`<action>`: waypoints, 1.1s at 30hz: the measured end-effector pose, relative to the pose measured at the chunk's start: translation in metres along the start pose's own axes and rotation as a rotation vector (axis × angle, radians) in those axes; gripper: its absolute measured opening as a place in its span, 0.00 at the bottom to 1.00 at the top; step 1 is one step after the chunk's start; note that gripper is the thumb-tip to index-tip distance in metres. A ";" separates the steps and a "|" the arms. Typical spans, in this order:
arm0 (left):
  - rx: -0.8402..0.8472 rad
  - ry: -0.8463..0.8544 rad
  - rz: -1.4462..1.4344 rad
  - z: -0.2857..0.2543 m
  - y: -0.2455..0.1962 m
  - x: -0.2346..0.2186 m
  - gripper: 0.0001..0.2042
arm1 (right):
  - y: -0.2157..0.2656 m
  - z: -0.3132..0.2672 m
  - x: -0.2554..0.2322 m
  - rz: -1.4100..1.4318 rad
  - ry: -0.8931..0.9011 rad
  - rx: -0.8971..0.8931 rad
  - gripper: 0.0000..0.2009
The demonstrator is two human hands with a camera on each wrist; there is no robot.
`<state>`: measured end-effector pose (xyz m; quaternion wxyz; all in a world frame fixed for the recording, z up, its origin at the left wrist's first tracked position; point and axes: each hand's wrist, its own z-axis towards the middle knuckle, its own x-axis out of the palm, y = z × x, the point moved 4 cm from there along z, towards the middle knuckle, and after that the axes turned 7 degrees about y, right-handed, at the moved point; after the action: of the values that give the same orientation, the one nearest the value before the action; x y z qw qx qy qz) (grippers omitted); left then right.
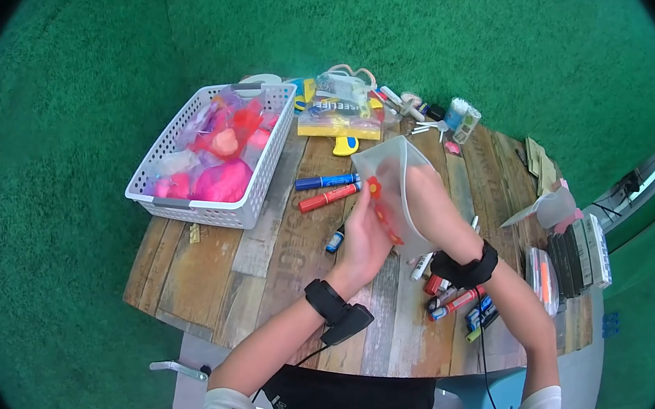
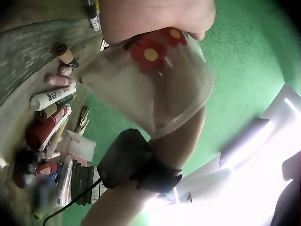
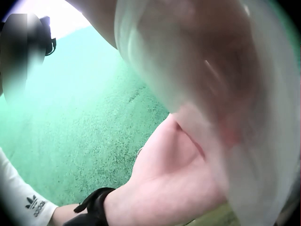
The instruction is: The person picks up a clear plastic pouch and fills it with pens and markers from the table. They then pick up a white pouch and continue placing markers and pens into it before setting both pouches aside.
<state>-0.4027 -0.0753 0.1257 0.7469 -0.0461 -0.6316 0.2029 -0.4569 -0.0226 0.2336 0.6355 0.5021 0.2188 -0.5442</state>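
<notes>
A translucent frosted bag with red flowers (image 1: 377,156) (image 2: 108,87) (image 3: 275,155) is held over the table, its mouth facing the right arm. My left hand (image 1: 366,236) (image 2: 157,19) (image 3: 171,153) grips its left side, with the thumb near the flowers and the other fingers mostly hidden. My right hand (image 1: 422,190) reaches inside the bag up to about the wrist; it shows only dimly through the film, so the lie of its fingers and anything in them cannot be made out.
A white basket (image 1: 244,211) of pink and red packets stands at the left. Blue (image 1: 325,181) and red markers (image 1: 328,198) lie left of the bag, more pens by the right forearm. A yellow-edged pouch (image 1: 339,129) is at the back, dark boxes (image 1: 569,259) at the right.
</notes>
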 end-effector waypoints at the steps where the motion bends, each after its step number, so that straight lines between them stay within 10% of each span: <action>1: -0.002 -0.007 -0.001 -0.001 0.001 0.003 0.24 | -0.003 -0.001 0.002 0.005 0.002 0.004 0.07; 6: 0.012 0.003 0.095 -0.002 -0.001 0.010 0.26 | -0.012 0.002 -0.016 0.160 0.295 0.171 0.15; 11: 0.130 -0.209 0.088 0.002 -0.012 -0.009 0.24 | 0.019 0.009 -0.074 0.046 -0.069 0.156 0.14; 15: 0.190 -0.206 0.062 0.005 -0.023 -0.013 0.25 | -0.001 0.005 -0.080 0.078 -0.024 0.237 0.14; 33: 0.328 -0.297 0.003 0.004 -0.031 -0.031 0.22 | -0.095 -0.056 0.003 -0.144 0.602 0.070 0.04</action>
<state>-0.4028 -0.1160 0.1077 0.6428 0.1053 -0.6932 0.3086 -0.5269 0.0343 0.1705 0.4843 0.6455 0.4134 -0.4218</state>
